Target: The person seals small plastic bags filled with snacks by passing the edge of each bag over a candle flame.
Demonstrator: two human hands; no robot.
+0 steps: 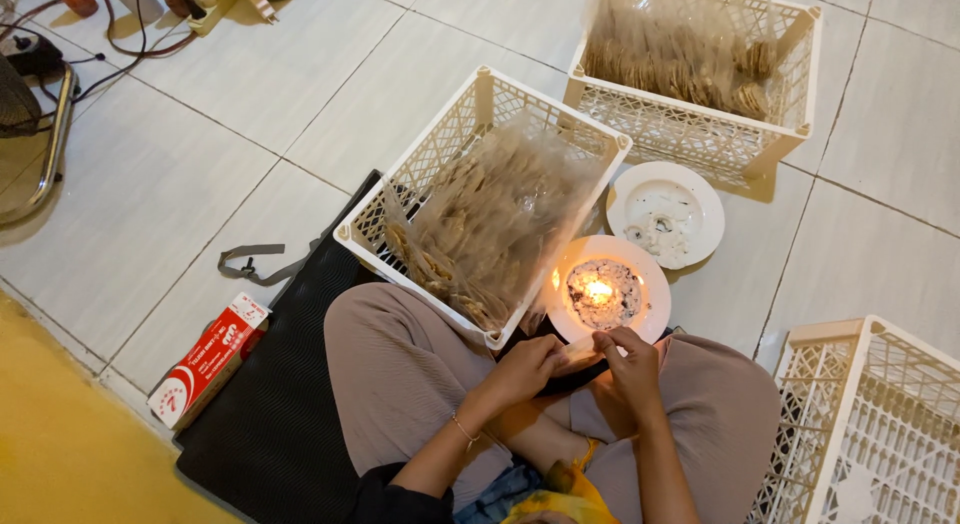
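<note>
Packet [578, 352] of crackers sat between your two hands, low over your lap and just beside the plate [608, 289] with the burning flame [598, 289]. On the far left lay a red box [208, 359] at the edge of the black mat [275, 424]. Your left hand [525, 369] was closed around the packet's left end, and your right hand [628, 356] pinched its other end from above, close to the plate's rim. Ahead of your knee stood a white crate [480, 199] full of bagged crackers, its loose plastic [500, 219] hanging near the flame. That plastic could have melted or caught if it sagged closer, and your right fingertips risked a burn if they drifted forward. Another empty plate [666, 214] lay beyond.
</note>
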